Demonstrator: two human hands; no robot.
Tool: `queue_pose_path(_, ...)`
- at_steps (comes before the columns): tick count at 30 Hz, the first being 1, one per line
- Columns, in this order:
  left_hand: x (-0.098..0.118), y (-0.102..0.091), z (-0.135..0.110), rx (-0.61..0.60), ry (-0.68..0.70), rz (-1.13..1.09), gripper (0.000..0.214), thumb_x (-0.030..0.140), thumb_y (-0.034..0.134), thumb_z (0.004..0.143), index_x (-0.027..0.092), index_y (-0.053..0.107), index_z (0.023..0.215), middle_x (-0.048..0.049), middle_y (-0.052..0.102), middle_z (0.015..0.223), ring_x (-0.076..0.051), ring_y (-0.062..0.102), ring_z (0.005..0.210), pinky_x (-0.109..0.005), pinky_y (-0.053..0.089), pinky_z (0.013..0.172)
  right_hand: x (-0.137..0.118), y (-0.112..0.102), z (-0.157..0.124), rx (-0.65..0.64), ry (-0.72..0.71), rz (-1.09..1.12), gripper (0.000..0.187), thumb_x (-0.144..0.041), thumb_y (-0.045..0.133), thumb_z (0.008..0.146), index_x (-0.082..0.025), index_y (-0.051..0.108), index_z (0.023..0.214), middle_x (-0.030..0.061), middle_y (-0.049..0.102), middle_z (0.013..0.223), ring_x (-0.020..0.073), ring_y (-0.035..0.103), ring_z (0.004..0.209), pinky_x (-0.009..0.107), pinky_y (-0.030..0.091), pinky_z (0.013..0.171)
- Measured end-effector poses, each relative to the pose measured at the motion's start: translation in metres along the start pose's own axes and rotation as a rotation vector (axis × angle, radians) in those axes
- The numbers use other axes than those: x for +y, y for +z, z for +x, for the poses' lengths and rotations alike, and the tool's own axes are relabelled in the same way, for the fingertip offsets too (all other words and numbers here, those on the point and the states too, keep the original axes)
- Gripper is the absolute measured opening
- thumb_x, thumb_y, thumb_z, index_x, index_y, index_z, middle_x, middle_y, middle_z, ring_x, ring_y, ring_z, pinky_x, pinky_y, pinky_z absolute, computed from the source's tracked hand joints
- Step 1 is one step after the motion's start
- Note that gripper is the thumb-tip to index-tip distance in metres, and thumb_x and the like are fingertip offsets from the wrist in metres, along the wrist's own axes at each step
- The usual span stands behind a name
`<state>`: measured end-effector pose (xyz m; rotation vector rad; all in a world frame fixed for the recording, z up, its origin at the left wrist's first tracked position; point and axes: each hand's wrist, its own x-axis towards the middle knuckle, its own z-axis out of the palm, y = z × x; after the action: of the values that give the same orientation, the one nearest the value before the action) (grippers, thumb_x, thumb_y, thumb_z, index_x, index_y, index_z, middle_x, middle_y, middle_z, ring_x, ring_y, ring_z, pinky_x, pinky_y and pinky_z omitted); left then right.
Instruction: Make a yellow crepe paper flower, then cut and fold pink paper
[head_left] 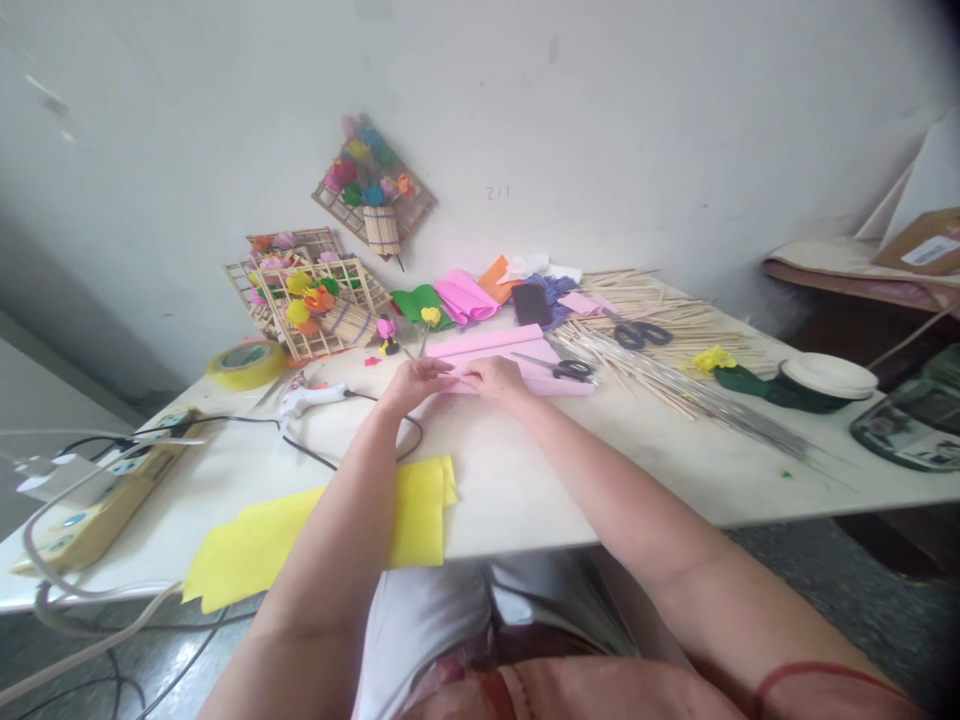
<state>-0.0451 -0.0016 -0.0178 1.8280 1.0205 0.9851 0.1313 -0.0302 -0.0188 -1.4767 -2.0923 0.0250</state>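
Note:
My left hand (418, 385) and my right hand (496, 382) meet over the middle of the table, fingers pinched on pink crepe paper (487, 345). How much paper lies between the fingertips is hard to make out. The pink sheet spreads behind and right of my hands, its far side rolled. On it, beside my right hand, rest dark-handled scissors (571, 370). Just beyond my left hand stand a small yellow paper flower (430, 316) and a pink one (386, 328). Under my left forearm is yellow crepe paper (417, 515).
On the left are a hot glue gun (311, 401), a tape roll (247, 365) and a power strip (112, 495) with cables. Flower-decorated stick frames (307, 295) lean by the wall. Thin sticks (675, 315), wires (697, 400), more scissors (643, 334) and a phone (531, 305) lie at back and right.

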Motion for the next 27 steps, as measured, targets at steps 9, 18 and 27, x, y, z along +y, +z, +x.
queue_pose_path(9,0.0025,-0.0012,-0.0010,0.011,-0.014,0.058,0.040,0.043,0.072,0.050,0.011,0.068,0.073,-0.0023,0.059,0.060,-0.009,0.047,0.055,-0.022,0.035,0.053,-0.0008,0.0005,0.0007,0.002,0.007,-0.020,0.024,-0.038,0.049,0.079,-0.027,0.068,0.087,-0.0008,0.069,0.087,0.0150,0.061,0.080,0.023,0.039,0.065)
queue_pose_path(18,-0.0008,-0.0026,-0.0002,0.070,-0.012,0.087,0.034,0.044,0.072,0.051,0.012,0.068,0.064,-0.0008,0.057,0.052,-0.010,0.046,0.052,-0.023,0.033,0.052,-0.0034,-0.0004,-0.0008,0.016,0.016,0.007,0.022,-0.035,0.050,0.079,-0.026,0.069,0.086,-0.0013,0.069,0.088,0.0142,0.061,0.081,0.022,0.039,0.065)
queue_pose_path(27,0.0056,-0.0004,-0.0024,0.007,0.012,0.083,0.034,0.042,0.070,0.055,0.012,0.066,0.068,-0.0016,0.059,0.059,-0.010,0.048,0.056,-0.022,0.035,0.055,-0.0032,0.0033,0.0014,0.030,0.016,0.001,0.022,-0.035,0.050,0.078,-0.027,0.069,0.085,-0.0014,0.069,0.087,0.0149,0.061,0.081,0.023,0.040,0.065)
